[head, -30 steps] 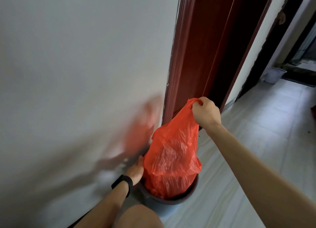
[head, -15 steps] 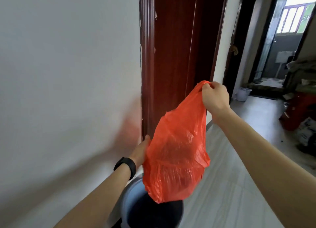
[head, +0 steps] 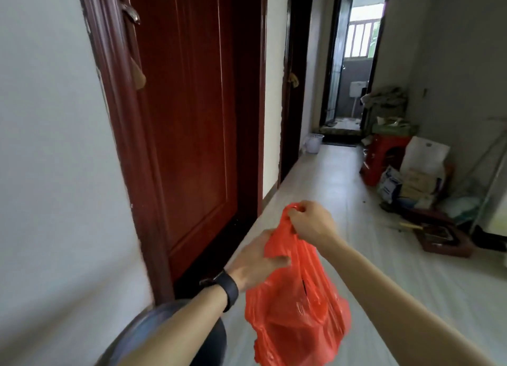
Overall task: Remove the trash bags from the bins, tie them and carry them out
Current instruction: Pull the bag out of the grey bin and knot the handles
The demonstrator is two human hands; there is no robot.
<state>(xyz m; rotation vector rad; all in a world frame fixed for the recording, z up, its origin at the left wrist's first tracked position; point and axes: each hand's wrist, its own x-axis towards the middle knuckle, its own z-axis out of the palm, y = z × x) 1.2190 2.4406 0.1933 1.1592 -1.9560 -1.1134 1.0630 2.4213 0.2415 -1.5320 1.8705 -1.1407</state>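
Note:
A filled orange trash bag (head: 296, 316) hangs in the air in front of me, clear of the grey bin (head: 142, 330) at the bottom left. My right hand (head: 310, 223) grips one handle at the bag's top. My left hand (head: 255, 264), with a black watch on the wrist, holds the bag's other upper edge just below and to the left. My left forearm hides most of the bin.
A dark red door (head: 192, 118) fills the wall on the left. The tiled corridor runs ahead to a white basket (head: 314, 143) by a second doorway. Bags, boxes and a red stool (head: 384, 160) crowd the right wall.
The bag has come fully out of the bin and swung right. My left hand left the bin's rim and took hold of the bag's top. The view has lifted toward the corridor.

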